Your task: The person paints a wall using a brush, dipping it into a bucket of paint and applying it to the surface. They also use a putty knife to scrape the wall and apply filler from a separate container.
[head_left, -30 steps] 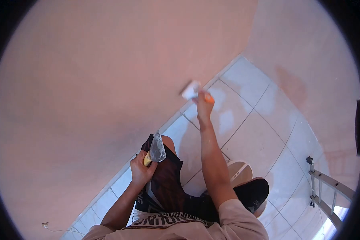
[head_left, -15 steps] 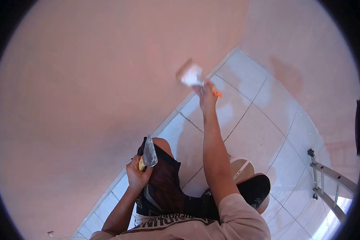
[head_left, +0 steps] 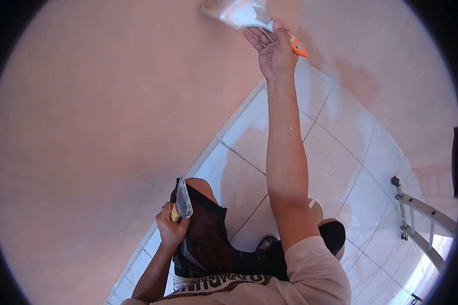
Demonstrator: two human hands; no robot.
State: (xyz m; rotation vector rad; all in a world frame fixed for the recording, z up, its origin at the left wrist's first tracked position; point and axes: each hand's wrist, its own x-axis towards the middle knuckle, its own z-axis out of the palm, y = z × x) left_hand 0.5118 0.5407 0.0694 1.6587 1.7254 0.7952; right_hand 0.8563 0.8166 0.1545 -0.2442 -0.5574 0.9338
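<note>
My right hand is stretched up toward the wall, its fingers round the orange-ended handle of a wide putty knife. The wide blade has white on it, lies at or very close to the wall, and is blurred by motion. Lower down, my left hand is closed on the yellowish handle of a smaller putty knife. That grey blade points upward, with pale smears on it, above my bent knee. The pinkish wall fills the left side.
Pale floor tiles run along the wall's foot to a corner. A metal ladder stands at the right. Behind my right arm, a round white container is partly hidden. Another wall rises beyond the corner.
My right hand has moved up along the wall with the wide putty knife, away from my body. My left hand has shifted slightly, and its blade has turned a little.
</note>
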